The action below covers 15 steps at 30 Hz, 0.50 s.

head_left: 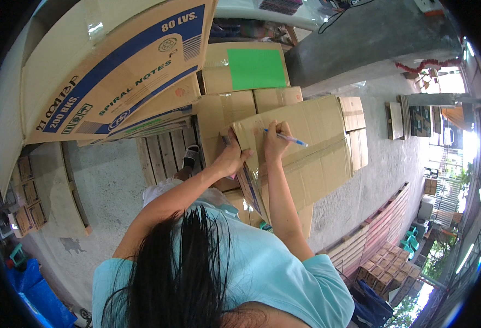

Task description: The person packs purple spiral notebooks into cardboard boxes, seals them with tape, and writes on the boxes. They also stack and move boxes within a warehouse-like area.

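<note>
Flat brown cardboard box (311, 147), sealed with a strip of clear tape across its broad face, sits tilted in the middle of the view, propped against the person's front, above a wooden pallet (166, 153). Its flaps show at the far end, edges slightly worn. Right hand (276, 143) is curled tight around a blue pen (287, 137), fingers pinching the barrel, the pen lying on the box's upper face, its tip pointing right. Left hand (232, 156) is clamped on the box's near-left corner, fingers wrapped over the edge, thumb on top; something pinkish shows beneath the palm, too hidden to tell what. Beyond the box, more cartons are stacked: one with a bright green label (257, 68) directly behind, and a large printed carton (114, 71) with blue banding leaning in at upper left, crowding the space. A sandalled foot (191, 157) rests on the pallet slats just beside the left hand. Concrete floor (109, 186) all around. Small stacked boxes (385, 270) and pallet boards lie lower right, well apart; blue tarp (38, 298) lower left. Dark hair and a light blue shirt fill the lower frame, covering the box's near end.
</note>
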### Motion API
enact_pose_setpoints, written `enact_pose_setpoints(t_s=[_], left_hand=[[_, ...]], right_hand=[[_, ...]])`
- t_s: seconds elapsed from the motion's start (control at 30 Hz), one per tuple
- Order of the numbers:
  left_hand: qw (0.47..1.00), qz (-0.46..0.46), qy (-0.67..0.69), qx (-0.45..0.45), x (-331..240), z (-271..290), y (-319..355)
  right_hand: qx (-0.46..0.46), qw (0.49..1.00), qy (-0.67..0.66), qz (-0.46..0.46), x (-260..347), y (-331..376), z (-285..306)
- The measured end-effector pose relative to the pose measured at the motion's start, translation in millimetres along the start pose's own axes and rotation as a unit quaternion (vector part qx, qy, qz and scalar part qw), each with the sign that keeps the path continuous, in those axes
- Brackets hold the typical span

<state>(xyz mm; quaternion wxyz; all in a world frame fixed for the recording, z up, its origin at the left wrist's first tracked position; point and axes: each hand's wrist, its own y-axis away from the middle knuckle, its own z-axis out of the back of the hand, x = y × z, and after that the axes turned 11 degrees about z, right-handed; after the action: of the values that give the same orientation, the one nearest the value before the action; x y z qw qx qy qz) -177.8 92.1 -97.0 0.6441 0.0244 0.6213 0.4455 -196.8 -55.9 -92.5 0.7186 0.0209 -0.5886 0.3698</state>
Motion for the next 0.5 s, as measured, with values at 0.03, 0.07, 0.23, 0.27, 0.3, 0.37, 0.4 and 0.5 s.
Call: enact_pose_setpoints(t_s=[0.03, 0.07, 0.23, 0.27, 0.3, 0.37, 0.4, 0.5], left_hand=[[1.0, -0.005, 0.0, -0.002, -5, 2, 3], [1.0, 0.013, -0.005, 0.011, -10, 6, 5], [0.997, 0.069, -0.01, 0.044, -33, 20, 20], [0.999, 0.037, -0.02, 0.017, -24, 13, 15], [0.999, 0.029, -0.021, 0.008, -15, 7, 10], [0.999, 0.037, -0.016, 0.005, -13, 5, 8], [0.998, 0.052, -0.011, 0.014, -13, 3, 6], [0.986, 0.107, 0.102, 0.074, 10, 4, -7]], right_hand=[[-0.001, 1.0, -0.01, 0.007, -3, -1, -1], [-0.002, 1.0, -0.02, 0.015, -5, 0, -1], [0.009, 0.999, 0.033, 0.006, -4, 3, 2], [0.01, 0.999, 0.041, 0.014, -2, 3, 4], [-0.001, 0.999, 0.025, 0.02, -3, 1, 4], [-0.032, 0.999, -0.004, 0.028, -4, -3, 6], [-0.065, 0.991, -0.099, -0.056, -4, -4, 16], [-0.089, 0.919, -0.33, -0.197, 18, -13, 50]])
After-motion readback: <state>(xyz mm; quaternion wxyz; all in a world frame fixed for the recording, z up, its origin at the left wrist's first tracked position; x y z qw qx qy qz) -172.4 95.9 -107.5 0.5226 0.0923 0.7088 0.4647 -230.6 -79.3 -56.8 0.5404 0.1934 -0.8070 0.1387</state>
